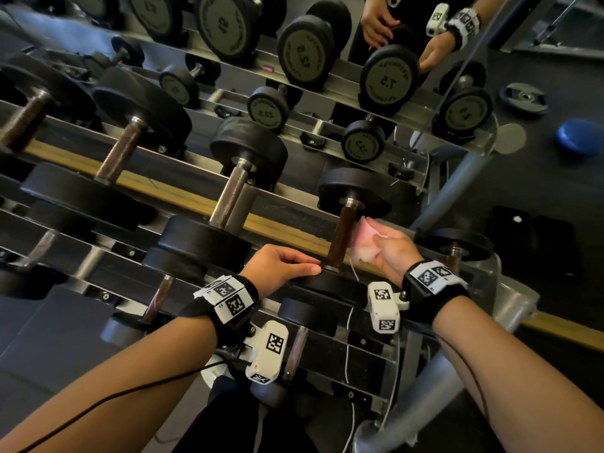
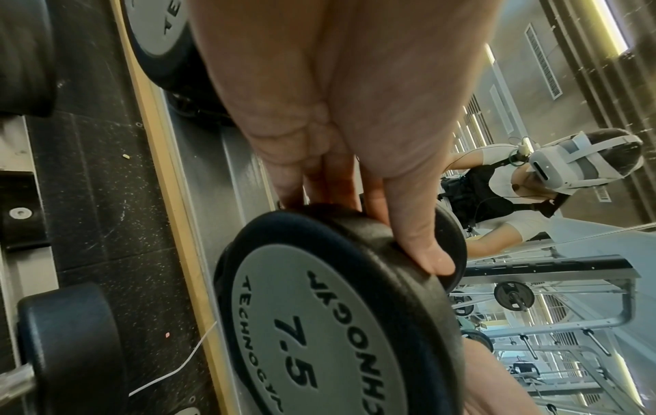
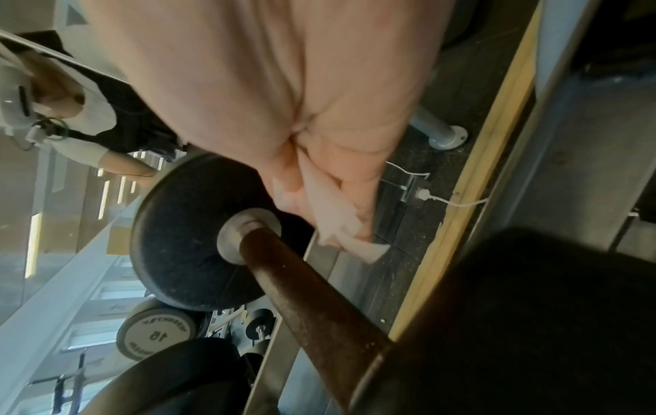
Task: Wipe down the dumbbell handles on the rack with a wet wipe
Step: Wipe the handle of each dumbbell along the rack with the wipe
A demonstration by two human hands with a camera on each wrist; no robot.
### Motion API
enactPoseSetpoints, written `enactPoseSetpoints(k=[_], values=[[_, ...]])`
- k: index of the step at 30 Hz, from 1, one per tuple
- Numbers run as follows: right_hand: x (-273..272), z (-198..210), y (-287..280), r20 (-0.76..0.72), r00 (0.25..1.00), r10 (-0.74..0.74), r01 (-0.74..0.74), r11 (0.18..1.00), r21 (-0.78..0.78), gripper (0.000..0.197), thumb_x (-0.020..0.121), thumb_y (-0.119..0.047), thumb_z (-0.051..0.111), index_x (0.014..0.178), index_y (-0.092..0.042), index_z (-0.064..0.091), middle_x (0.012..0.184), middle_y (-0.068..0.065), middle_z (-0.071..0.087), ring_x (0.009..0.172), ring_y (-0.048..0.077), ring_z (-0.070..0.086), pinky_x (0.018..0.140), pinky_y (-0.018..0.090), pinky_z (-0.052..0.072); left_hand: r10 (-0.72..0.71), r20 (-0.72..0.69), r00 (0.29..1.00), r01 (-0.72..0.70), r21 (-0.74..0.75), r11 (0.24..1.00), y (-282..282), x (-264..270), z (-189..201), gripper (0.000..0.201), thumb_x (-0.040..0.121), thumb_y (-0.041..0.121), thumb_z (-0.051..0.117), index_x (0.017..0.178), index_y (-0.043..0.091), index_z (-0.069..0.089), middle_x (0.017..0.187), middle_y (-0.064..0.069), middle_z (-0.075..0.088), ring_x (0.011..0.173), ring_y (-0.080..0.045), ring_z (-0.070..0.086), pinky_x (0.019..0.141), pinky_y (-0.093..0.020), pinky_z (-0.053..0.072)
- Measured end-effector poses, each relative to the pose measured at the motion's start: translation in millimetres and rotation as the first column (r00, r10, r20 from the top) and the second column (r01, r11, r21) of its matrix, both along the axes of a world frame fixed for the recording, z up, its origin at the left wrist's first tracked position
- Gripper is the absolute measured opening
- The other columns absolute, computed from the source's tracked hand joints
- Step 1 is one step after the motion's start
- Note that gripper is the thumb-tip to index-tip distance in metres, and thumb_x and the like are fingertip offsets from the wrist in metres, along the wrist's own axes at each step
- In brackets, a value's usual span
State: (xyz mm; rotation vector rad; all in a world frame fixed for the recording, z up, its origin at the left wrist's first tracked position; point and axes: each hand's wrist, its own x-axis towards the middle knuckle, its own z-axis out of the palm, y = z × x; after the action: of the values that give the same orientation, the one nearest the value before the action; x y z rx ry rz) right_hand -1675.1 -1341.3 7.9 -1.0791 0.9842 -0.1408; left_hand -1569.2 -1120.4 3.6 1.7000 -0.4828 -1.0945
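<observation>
**Wipe in hand beside the 7.5 dumbbell's brown handle**

The rack is carrying rows of dumbbells on sloping steel rails, each one lying across a pair of rails with its round black rubber heads to either side. A yellowish wooden strip is running along behind the upper rail, and a mirror behind the rack is showing the grey number plates of the same weights.

The right hand is pinching a crumpled, thin, pale wet wipe between thumb and curled fingers, holding it just beside the handle of the dumbbell near the right end of the upper row. Whether the wipe is touching the handle cannot be told; in the right wrist view it is hanging a little apart from the bar. That handle is showing as a straight, dark brown, rusty-looking cylinder with a silver collar where it meets the far head.

The left hand is resting over the dumbbell's near head, thumb on the rim and fingers curving over the far edge, gripping it lightly. The head is a thick black disc with a smooth grey plate reading 7.5.

The neighbouring handle to the left is looking silvery and knurled; those further left are brownish.
</observation>
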Motion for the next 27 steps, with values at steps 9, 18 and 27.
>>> enactPoseSetpoints(k=[9,18,27], values=[[-22.8,-1.7,19.4,0.066,0.973,0.222,-0.219,0.974,-0.048,0.05,0.096,0.008,0.039,0.122,-0.022,0.068,0.139,0.014,0.056,0.127,0.03,0.055,0.11,0.047,0.041,0.019,-0.003,1.0,-0.019,-0.005,1.0,0.9,-1.3,0.0,0.014,0.079,0.034,0.081,0.093,0.033,0.08,0.094,0.009,0.078,0.088,-0.005,0.073,0.072,-0.015,0.055],[-2.5,-4.0,12.1,0.032,0.992,0.124,-0.126,0.991,0.043,0.058,0.093,0.017,0.029,0.141,-0.008,0.048,0.139,0.017,0.055,0.12,0.029,0.058,0.097,0.04,0.049,0.018,-0.019,1.0,-0.018,-0.022,1.0,0.5,-1.9,2.8,0.024,0.073,0.04,0.08,0.095,0.031,0.08,0.095,0.007,0.078,0.091,-0.008,0.073,0.079,-0.019,0.055],[-32.2,-1.7,20.9,0.005,0.95,0.313,-0.313,0.95,-0.025,0.049,0.095,0.009,0.039,0.131,-0.017,0.058,0.136,0.023,0.056,0.125,0.039,0.054,0.112,0.051,0.038,0.018,0.007,1.0,-0.018,0.004,1.0,0.6,-1.6,-1.2,0.015,0.079,0.033,0.081,0.094,0.032,0.08,0.093,0.01,0.078,0.087,-0.004,0.073,0.069,-0.01,0.053]])
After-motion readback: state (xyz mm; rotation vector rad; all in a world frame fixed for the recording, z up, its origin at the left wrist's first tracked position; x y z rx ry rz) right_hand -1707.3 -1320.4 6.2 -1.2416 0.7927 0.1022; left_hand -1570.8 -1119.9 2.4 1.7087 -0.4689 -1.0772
